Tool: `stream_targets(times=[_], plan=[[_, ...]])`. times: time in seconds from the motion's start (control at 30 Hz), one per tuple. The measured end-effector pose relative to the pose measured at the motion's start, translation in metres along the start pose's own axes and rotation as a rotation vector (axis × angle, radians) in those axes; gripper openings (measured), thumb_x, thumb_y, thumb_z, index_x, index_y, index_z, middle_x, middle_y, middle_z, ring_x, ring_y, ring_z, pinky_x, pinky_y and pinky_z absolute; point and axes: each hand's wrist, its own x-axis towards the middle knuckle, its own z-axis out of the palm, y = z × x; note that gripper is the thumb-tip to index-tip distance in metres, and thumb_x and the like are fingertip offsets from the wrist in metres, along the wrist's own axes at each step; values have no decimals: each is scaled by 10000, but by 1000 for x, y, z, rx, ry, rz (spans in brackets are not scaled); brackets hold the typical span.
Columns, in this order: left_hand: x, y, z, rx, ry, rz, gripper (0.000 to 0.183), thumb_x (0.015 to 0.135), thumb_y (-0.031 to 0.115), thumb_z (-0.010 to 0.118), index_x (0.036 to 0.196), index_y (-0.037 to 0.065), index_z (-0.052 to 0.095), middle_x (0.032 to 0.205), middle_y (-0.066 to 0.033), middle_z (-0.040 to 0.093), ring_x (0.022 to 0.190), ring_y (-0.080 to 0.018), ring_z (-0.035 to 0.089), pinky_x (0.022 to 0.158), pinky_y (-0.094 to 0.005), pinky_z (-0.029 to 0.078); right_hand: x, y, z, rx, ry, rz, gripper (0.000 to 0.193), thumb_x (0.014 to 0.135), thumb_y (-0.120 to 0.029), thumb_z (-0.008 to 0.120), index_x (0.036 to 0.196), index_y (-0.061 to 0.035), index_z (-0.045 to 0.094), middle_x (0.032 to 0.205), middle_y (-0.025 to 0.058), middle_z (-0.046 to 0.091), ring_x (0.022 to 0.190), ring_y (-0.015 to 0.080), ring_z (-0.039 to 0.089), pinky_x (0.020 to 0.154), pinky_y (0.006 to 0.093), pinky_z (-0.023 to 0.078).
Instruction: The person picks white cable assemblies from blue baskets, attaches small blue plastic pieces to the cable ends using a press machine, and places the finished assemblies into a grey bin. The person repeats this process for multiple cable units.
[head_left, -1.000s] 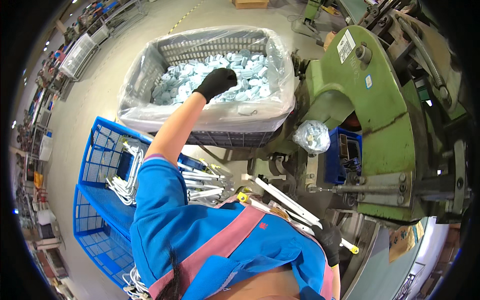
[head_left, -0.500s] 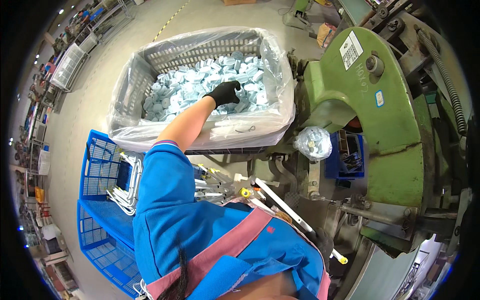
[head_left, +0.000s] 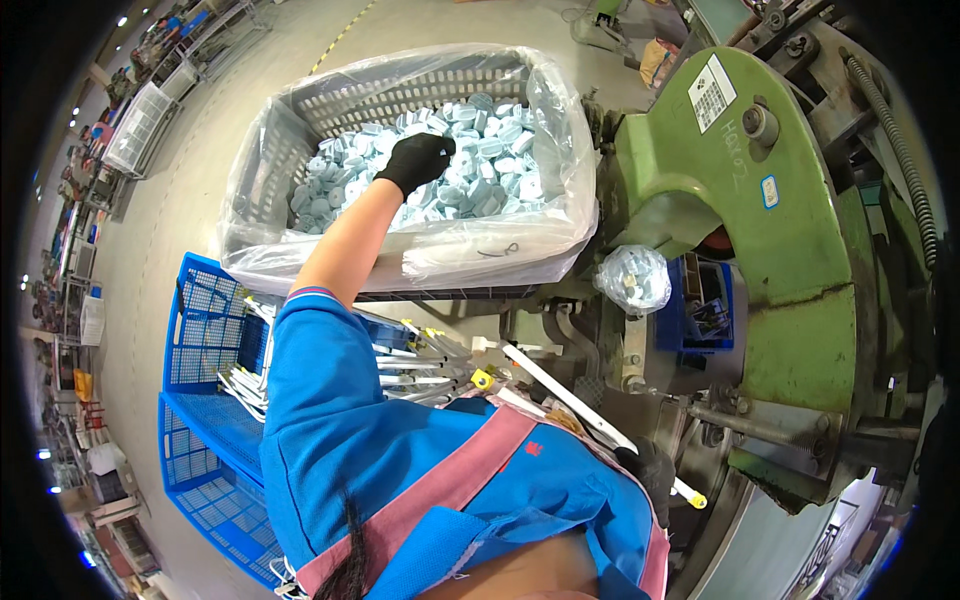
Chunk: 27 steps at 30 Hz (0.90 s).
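My left hand (head_left: 418, 163), in a black glove, is over a heap of pale blue plastic pieces (head_left: 480, 170). Its fingers are curled closed; whether a piece is between them I cannot make out. The heap lies in a grey crate (head_left: 390, 105) lined with clear plastic film. At the lower right, my right hand (head_left: 655, 472), also dark-gloved and partly hidden by my clothing, is closed around a white tube (head_left: 565, 393). This tube slants down to the right and has a yellow end piece (head_left: 697, 500).
Right of me stands a green machine (head_left: 800, 330) with a plastic-wrapped bundle (head_left: 633, 278) and a blue bin (head_left: 727, 310) beside it. Blue baskets (head_left: 205, 340) hold white bent tubes (head_left: 245, 390) at the left. More white tubes (head_left: 410, 370) with yellow parts lie below the crate.
My left hand has moved left and slightly farther away over the pieces, its fingers more curled. My right hand stays on the white tube, which has shifted slightly with the view.
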Motion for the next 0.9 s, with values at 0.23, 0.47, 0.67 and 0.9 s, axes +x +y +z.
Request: stream_targets(times=[0.23,0.47,0.67,0.9], plan=[[-7,-2,18,-14,-316,331,81,783,55,572,842,97,606,924,-53,636,853,-266,632,706,-366,506,-4,9,-4,5,-46,28,154,746,-236,679,848,-137,618,793,94,609,693,299,608,573,406,472],[-18,34,-25,-311,-8,-14,184,851,217,634,984,89,638,964,-87,645,867,-256,628,758,-339,484,-9,32,-15,-96,-24,-275,98,710,-229,626,801,-212,659,794,62,520,709,245,575,544,385,448],[-84,185,-101,-748,181,209,208,858,135,648,1039,39,610,863,-16,629,747,-85,547,681,-260,461,-5,76,-30,-95,-73,-415,181,780,-214,618,945,-193,689,943,99,601,809,275,624,617,375,494],[-146,359,-49,-872,-47,363,456,802,303,706,1150,64,536,828,-118,618,682,-210,580,640,-343,471,2,122,-47,-269,-32,-645,136,708,-200,639,838,-191,676,924,55,612,814,219,625,616,345,510]])
